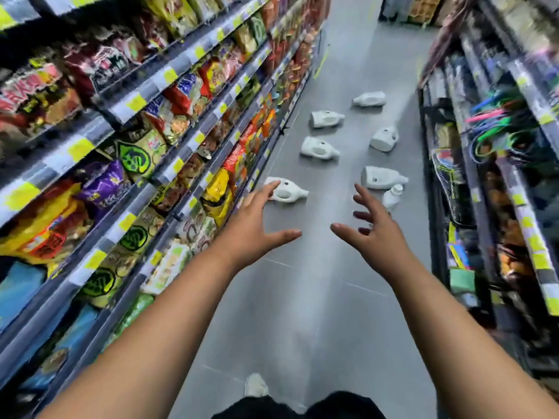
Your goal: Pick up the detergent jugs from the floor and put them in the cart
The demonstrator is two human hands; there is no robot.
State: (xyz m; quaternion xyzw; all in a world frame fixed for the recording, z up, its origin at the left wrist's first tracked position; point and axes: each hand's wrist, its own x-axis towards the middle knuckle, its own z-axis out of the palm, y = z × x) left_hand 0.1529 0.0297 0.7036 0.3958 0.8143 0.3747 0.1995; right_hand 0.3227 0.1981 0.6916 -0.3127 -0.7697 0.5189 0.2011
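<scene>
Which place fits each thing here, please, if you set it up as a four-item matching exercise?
Things:
1. white plastic detergent jug nearest the left hand
2. bundle of bright plastic hangers
3. purple foil snack bag
4. pale shoe

Places:
A. right shelving
B. left shelving
C. grey floor, lying on its side
D. bottom edge of view

Pairs: 1-C, 2-A, 3-B, 4-D

**White detergent jugs (320, 148) on a grey floor (317, 282)**

Several jugs carry a small dark dot. The floor is plain, glossy grey. The packets (217, 189) on the left shelves are red, yellow, orange, purple and green, above yellow price tags (81, 149) on grey rails. On the right, a hanging bundle (499, 116) shows pink, green and blue. Nearest are a white shoe (256, 384) and black trousers (302, 411).
</scene>
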